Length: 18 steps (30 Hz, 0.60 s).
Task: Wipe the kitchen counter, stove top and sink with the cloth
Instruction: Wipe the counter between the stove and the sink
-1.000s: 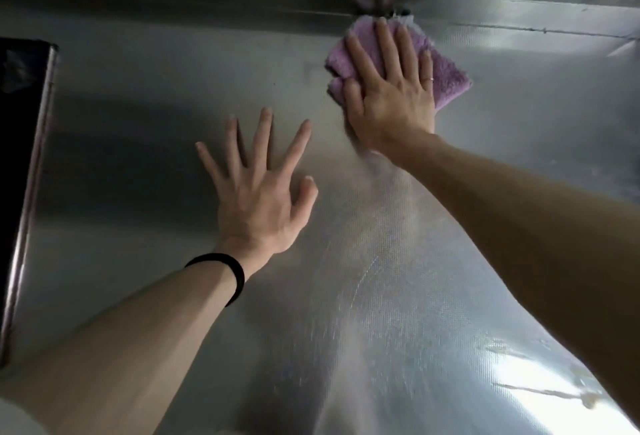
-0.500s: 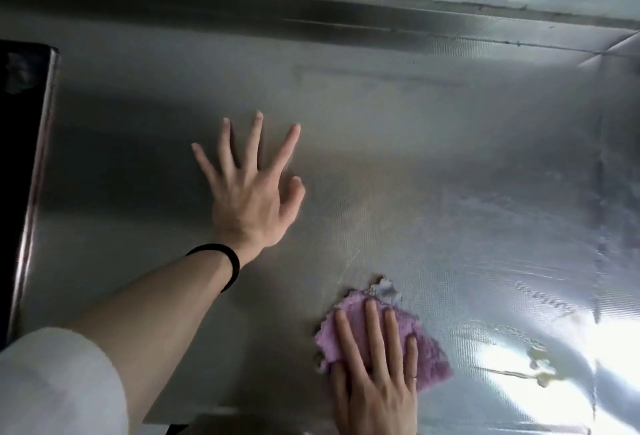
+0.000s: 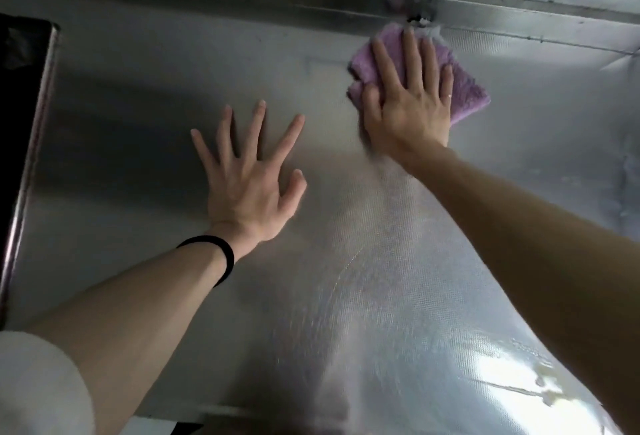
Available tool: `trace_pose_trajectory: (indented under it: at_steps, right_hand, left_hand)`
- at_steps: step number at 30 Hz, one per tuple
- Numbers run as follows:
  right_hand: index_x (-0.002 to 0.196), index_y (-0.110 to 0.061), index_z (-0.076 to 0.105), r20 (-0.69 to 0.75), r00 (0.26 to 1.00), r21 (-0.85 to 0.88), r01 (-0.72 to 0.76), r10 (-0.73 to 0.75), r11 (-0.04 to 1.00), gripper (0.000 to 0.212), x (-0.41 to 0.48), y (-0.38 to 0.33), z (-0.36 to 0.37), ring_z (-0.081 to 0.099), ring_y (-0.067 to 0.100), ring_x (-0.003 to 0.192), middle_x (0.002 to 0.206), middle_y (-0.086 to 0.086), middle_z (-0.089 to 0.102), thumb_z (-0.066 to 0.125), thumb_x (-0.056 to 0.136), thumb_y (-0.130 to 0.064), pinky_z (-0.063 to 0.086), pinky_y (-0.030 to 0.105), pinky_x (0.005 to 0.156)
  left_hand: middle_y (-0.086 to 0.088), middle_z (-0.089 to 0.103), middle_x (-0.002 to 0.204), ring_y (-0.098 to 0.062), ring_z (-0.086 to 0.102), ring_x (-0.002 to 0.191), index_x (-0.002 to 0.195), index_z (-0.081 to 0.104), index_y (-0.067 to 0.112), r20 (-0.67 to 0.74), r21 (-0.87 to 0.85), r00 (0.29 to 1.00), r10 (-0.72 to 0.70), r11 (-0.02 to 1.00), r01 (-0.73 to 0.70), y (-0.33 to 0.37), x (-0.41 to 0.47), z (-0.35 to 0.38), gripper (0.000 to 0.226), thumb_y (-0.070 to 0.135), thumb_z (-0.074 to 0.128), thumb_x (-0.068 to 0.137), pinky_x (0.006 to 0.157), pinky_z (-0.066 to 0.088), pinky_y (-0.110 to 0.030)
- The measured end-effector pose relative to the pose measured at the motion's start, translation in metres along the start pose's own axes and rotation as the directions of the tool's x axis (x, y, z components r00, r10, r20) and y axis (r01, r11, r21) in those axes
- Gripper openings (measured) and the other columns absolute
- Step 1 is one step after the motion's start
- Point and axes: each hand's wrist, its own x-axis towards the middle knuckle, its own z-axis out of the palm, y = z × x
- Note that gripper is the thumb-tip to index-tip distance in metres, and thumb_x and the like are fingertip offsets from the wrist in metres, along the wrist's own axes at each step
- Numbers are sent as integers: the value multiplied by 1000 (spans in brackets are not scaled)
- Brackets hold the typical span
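Observation:
A purple fluffy cloth (image 3: 465, 95) lies folded on the steel counter (image 3: 363, 296), close to the raised back edge. My right hand (image 3: 408, 102) presses flat on the cloth with fingers spread, arm stretched far forward. My left hand (image 3: 247, 181) rests flat and open on the bare counter, to the left of the cloth and nearer to me; a black band circles its wrist. The counter has a fine embossed pattern and shines at the near right.
A black stove top (image 3: 20, 116) with a metal rim borders the counter on the left. A steel upstand (image 3: 311, 1) and pale wall run along the back. Streaks and small residue spots (image 3: 540, 382) show in the glare at the near right.
My right hand has pushed the cloth from the near edge of the counter back up to the far edge. My left hand has stayed flat in the same place.

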Motion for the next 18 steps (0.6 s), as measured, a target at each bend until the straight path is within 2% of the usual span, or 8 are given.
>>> trace_pose_trajectory:
  at_steps: [3,5,9,11,13,16,18]
  right_hand:
    - [166,-37,9,-4,1000,13,-13,13,1000,62,-6,-6,-1,-4,27,162,176,4,1,24,108,-53,0,57,130]
    - [166,-38,11,-24,999,14,-21,22,1000,61,-41,-9,3,-2,27,163,176,3,2,27,109,-51,2,57,129]
    - [166,-37,15,-38,998,-41,-47,45,998,61,-188,-15,22,2,27,163,176,2,5,31,108,-48,8,58,129]
    - [164,-35,27,-6,998,-60,-58,58,996,63,-274,-18,33,15,30,161,175,5,16,40,104,-46,15,60,127]
    - [157,-33,43,45,995,-114,-79,84,990,65,-337,-21,42,28,32,157,169,7,30,49,94,-45,29,62,121]
    - [146,-34,56,117,986,-153,-103,122,983,65,-358,-23,43,34,30,152,162,6,39,53,82,-44,34,58,114]
    - [152,-37,50,109,991,-120,-64,78,991,68,-336,-17,40,34,30,152,166,6,35,53,84,-47,27,58,118]
  left_hand:
    - [-11,21,173,-53,16,155,164,24,46,-4,5,1000,4,1000,-4,-1,0,0,69,56,38,97,115,10,-84]
    - [-10,20,173,-53,15,155,164,24,46,4,3,1000,5,1000,-5,-1,0,0,69,56,38,97,115,10,-84]
    - [-11,21,173,-52,16,154,164,25,46,0,-22,1000,0,1000,0,0,-1,-1,71,53,40,95,115,10,-84]
    - [-11,22,173,-53,17,154,164,26,45,-7,-25,1000,7,1000,-7,1,0,-2,71,53,41,95,114,11,-84]
    - [-11,22,173,-54,17,154,164,26,45,-8,-19,1000,3,1000,-3,0,1,-1,72,55,41,95,114,10,-85]
    - [-10,21,173,-54,18,154,164,24,46,-16,-10,1000,11,1000,-11,-1,-1,3,72,56,42,94,114,11,-85]
    - [-10,21,173,-53,17,154,164,24,47,-29,-9,1000,11,1000,-11,-2,0,5,73,55,43,94,114,10,-85]
